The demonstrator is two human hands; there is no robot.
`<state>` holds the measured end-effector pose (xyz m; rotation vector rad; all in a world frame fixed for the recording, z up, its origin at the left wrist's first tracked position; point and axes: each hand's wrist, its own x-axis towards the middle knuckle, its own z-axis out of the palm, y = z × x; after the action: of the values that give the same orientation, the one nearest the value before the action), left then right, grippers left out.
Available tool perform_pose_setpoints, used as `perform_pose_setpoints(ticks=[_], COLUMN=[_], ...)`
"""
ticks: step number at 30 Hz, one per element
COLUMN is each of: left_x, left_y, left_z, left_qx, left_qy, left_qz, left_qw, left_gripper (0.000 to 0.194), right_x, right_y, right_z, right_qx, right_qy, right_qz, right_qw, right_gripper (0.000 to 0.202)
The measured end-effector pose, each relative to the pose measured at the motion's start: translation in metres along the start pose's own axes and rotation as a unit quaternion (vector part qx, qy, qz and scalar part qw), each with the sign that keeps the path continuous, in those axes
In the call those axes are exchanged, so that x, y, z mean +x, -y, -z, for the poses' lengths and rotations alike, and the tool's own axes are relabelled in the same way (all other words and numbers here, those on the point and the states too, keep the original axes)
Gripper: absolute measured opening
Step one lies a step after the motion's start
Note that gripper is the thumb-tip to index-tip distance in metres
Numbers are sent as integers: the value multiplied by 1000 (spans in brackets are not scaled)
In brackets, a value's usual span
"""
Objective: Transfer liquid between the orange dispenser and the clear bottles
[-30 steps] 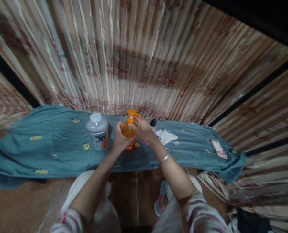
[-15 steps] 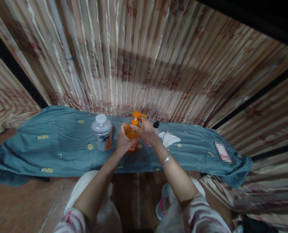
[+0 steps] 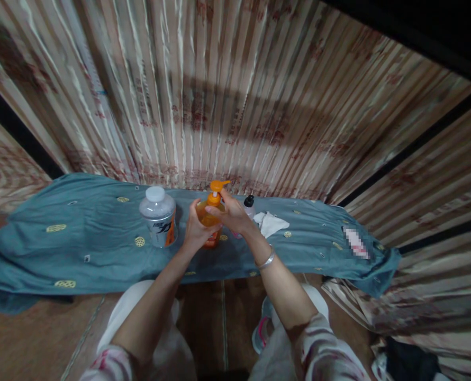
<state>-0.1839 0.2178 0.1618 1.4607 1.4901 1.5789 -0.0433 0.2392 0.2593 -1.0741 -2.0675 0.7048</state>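
Note:
An orange pump bottle point(image 3: 212, 241) stands upright on the cloth-covered surface in front of me, its orange pump head on top with the spout pointing right. Around the bottle's left side, my left hand point(image 3: 196, 227) is wrapped, its thumb across the body. My right hand point(image 3: 233, 211) grips the collar just below the pump head, fingers and thumb closed about it. To the left is a clear plastic bottle point(image 3: 157, 218) with a white cap. Right behind my right hand, a pinkish bottle with a black top point(image 3: 249, 205) is partly hidden.
A crumpled white cloth point(image 3: 272, 224) lies right of the bottles. Farther right is a blurred-out pink and white item point(image 3: 355, 243). The blue-green patterned cloth point(image 3: 108, 238) drapes over the surface's front edge. A pleated curtain point(image 3: 219, 106) hangs close behind.
The view has shifted slightly, so everything sits a little farther left. The pump spout points at a slightly different angle. Both hands keep their hold on the bottle.

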Motion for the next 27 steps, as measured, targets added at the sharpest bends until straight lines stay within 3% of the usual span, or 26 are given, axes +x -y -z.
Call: perform_pose_setpoints(ticks=[5, 10, 18, 23, 25, 27], left_x=[1, 2, 1, 0, -1, -2], left_y=[3, 3, 3, -2, -5, -7], left_z=[-1, -1, -2, 1, 3, 5], left_qx=[5, 10, 4, 7, 17, 23], left_qy=[-5, -2, -7, 2, 4, 6], left_qz=[-8, -10, -12, 17, 29, 32], left_qw=[1000, 1000, 1000, 1000, 999, 999], left_gripper=[105, 106, 105, 109, 109, 109], right_x=[-1, -3, -10, -59, -87, -107], right_y=[2, 1, 9, 8, -9, -35], right_z=[-10, -14, -16, -9, 0, 13], right_qx=[-41, -88, -75, -76, -96, -144], right_qy=[-66, -59, -105, -155, -171, -162], right_qz=[-32, -30, -24, 36, -4, -124], right_qw=[996, 994, 991, 984, 981, 968], right_gripper=[36, 25, 52, 45, 42, 39])
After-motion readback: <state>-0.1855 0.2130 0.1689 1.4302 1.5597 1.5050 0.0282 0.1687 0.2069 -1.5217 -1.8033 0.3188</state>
